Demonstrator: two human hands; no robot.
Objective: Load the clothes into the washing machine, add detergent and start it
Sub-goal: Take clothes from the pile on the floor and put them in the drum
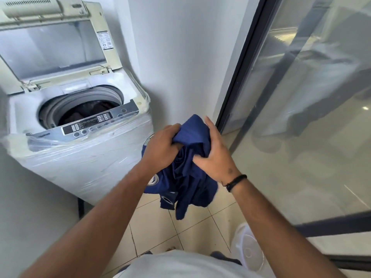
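head view, looking down. both hands hold a bunched navy garment in the air above the tiled floor, to the right of the washer and apart from it. the left hand is clenched on the cloth, fingers curled into the upper folds. the right hand grasps the same garment from the other side, thumb raised along the top fold, fingers tucked into the fabric; a black band circles its wrist. the lower part of the garment hangs loose below the hands, showing round white-edged marks near its bottom edge.

the washer is a top-loader standing in the corner against a white wall, its body wrapped in clear plastic film. the lid is raised and tilted back. inside the drum lie dark clothes, partly hidden by the control panel along the front edge; panel markings are too small to read.

at right, a dark-framed glass door with reflections. near the lower right, a white plastic basket stands on the floor, just beside the door frame. the person's pale shirt fills the bottom edge.
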